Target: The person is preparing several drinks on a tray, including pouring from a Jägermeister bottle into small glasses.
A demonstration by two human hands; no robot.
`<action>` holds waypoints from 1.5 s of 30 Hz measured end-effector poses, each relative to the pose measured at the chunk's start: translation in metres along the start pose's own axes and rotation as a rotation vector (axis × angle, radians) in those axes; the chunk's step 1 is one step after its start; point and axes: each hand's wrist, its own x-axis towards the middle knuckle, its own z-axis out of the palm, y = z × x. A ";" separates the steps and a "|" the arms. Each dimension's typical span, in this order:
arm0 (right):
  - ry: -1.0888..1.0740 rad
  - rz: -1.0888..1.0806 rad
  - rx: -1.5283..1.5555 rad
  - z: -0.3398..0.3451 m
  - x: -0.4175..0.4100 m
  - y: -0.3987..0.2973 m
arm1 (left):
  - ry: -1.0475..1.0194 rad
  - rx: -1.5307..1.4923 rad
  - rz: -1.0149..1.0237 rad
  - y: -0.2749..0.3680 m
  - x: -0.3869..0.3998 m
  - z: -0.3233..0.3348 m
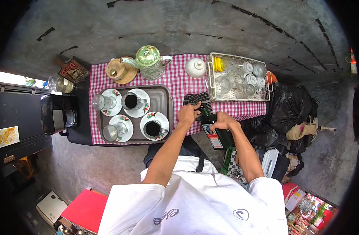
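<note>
My right hand (224, 121) grips a dark green glass bottle (212, 132) with a blue and red label, tilted beside the table's front edge. At the bottle's neck is my left hand (189, 113), over a dark checked cloth (194, 99); whether its fingers hold anything is hard to see. To the left, a brown tray (159, 97) carries several rooster-patterned saucers with glass mugs. Two mugs hold a dark liquid, one a glass mug (131, 101) at the back, the other a glass mug (152, 129) at the front. The other glass mugs (110, 132) look clear.
A green enamel teapot (150, 64), a wooden stand (120, 72) and an upturned white bowl (195, 68) stand along the back. A wire basket (238, 99) with glassware is at the right, near black plastic bags (295, 105). A black appliance (51, 114) stands at left.
</note>
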 end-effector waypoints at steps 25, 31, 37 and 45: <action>-0.007 -0.011 0.023 -0.001 -0.001 0.002 | -0.034 -0.023 -0.045 0.007 -0.002 -0.007; -0.010 -0.019 0.014 -0.002 -0.003 -0.001 | -0.018 -0.018 -0.045 0.005 -0.001 -0.005; -0.013 0.013 0.006 -0.003 -0.005 -0.004 | -0.026 0.017 -0.038 0.005 -0.002 -0.005; -0.005 0.002 -0.005 -0.001 0.001 0.002 | -0.034 0.032 -0.030 0.007 -0.002 -0.007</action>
